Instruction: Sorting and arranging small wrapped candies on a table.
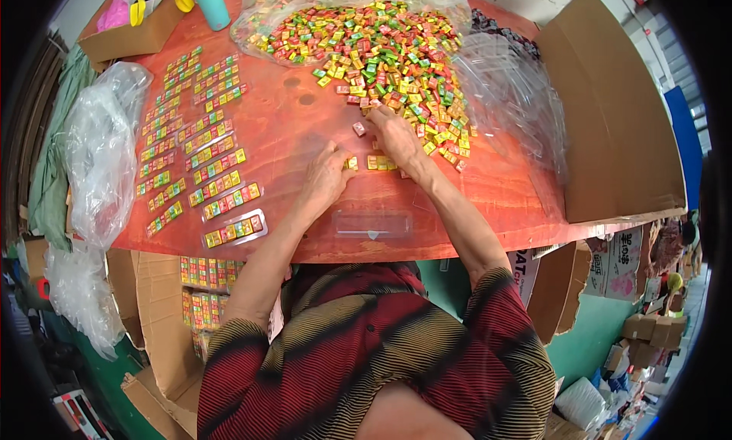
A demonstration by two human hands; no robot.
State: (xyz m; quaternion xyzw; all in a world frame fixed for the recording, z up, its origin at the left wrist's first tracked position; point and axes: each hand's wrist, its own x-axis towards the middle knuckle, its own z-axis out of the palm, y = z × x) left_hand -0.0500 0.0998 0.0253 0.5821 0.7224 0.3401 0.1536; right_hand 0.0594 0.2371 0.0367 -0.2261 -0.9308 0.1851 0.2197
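My left hand (328, 171) is curled on the red table, its fingertips closed at a small yellow box (351, 163). My right hand (395, 137) reaches to the near left edge of a heap of small coloured boxes (412, 66). Its fingers are pinched together over a reddish box (374, 104), partly covered by them. A loose red box (359, 128) lies between the two hands. Below the right hand sits a short row of yellow boxes (380, 162). Closer to my body, a clear plastic tray (372, 225) rests flat near the table's front edge.
Rows of filled clear trays (232, 230) cover the table's left side. Clear plastic trays (507, 89) pile up right of the heap, beside a tall cardboard box (610, 120). A plastic bag (107, 146) hangs over the left edge. An open carton (164, 318) with packed boxes stands below.
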